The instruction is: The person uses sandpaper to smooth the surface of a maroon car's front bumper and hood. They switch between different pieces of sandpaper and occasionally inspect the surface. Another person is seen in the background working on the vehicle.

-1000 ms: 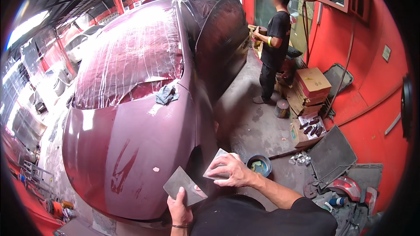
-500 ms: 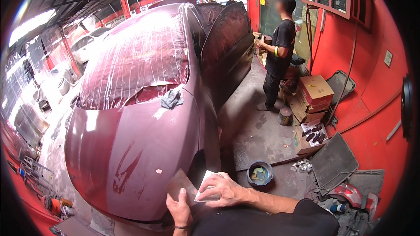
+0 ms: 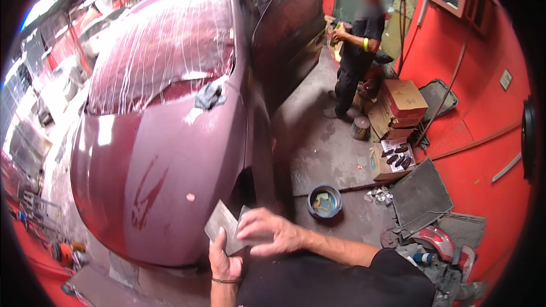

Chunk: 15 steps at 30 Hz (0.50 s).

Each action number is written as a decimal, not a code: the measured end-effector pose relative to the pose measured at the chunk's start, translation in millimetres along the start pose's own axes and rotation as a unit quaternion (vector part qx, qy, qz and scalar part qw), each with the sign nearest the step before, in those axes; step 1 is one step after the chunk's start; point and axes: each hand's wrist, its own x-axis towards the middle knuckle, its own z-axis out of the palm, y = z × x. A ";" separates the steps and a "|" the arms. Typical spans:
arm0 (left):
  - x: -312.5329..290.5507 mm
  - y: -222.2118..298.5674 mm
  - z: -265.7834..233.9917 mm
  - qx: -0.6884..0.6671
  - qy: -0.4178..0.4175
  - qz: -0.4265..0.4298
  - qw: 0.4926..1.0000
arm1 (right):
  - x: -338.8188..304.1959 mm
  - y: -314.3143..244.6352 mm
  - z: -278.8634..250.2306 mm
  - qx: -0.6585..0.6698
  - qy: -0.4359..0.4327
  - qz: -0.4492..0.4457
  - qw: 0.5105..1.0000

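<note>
Upright in my left hand [image 3: 226, 262] is a flat, grey, square-cornered sheet [image 3: 224, 224] that looks like sandpaper, with my thumb pressed on its face. My right hand [image 3: 273, 232] reaches in from the right, fingers curled round a smaller, darker grey sheet [image 3: 243, 222]. Its edge meets or overlaps the first sheet; I cannot tell which. Both hands are in front of my body, just short of the near right corner of a car hood [image 3: 176, 176]. The hood is dull maroon with a paler sanded band, a dark red streaked patch and a small pale spot.
A crumpled grey rag [image 3: 210, 96] lies by the plastic-covered windshield [image 3: 165, 51]. To the right, a dark basin [image 3: 325, 202] holds water and scraps. Cardboard boxes [image 3: 402, 102], a can [image 3: 360, 128] and car parts [image 3: 435, 241] line the red wall. A person [image 3: 359, 45] stands beyond, near an open car door [image 3: 290, 34].
My view has tipped down and shifted slightly right. The left sheet has turned and looks lighter. The white face of the right hand's sheet has turned away, and that hand is closer to the left.
</note>
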 end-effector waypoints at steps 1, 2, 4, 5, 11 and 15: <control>-8.2 3.0 17.6 0.013 0.007 0.018 1.000 | -1.3 10.8 -13.4 -0.058 -0.031 -0.001 0.998; -4.3 0.7 10.3 0.025 -0.009 0.013 1.000 | 0.5 17.4 -24.6 -0.134 -0.049 -0.022 0.990; 4.6 -3.8 4.0 0.037 -0.022 0.010 0.999 | -6.2 36.5 -50.5 -0.302 -0.039 -0.056 0.951; 6.3 -2.4 2.4 0.045 -0.018 0.015 0.999 | -10.1 36.3 -55.2 -0.390 -0.033 -0.068 0.918; -3.7 0.5 24.9 0.080 -0.002 0.078 0.994 | 14.2 -22.9 -73.4 -0.413 -0.043 -0.052 0.908; -3.3 -6.1 11.8 0.099 0.018 0.094 0.991 | 31.6 -20.7 -52.7 -0.398 -0.126 -0.082 0.905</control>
